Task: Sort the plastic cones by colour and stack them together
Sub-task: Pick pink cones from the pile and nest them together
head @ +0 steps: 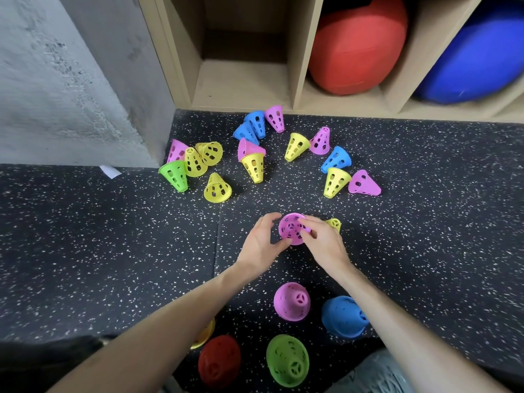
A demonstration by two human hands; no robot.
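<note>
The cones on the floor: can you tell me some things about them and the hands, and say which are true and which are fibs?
1. Both hands hold a pink cone. True: the left hand and right hand grip it together.
2. The held cone is blue. False: it is pink.
3. A green cone stands near the person, beside a red cone. True.
4. The big red ball lies on the floor among the cones. False: it sits in a shelf compartment.
5. Only one green cone lies in the far scattered bunch. True.
6. The scattered bunch has no yellow cones. False: several are yellow, like this yellow cone.
</note>
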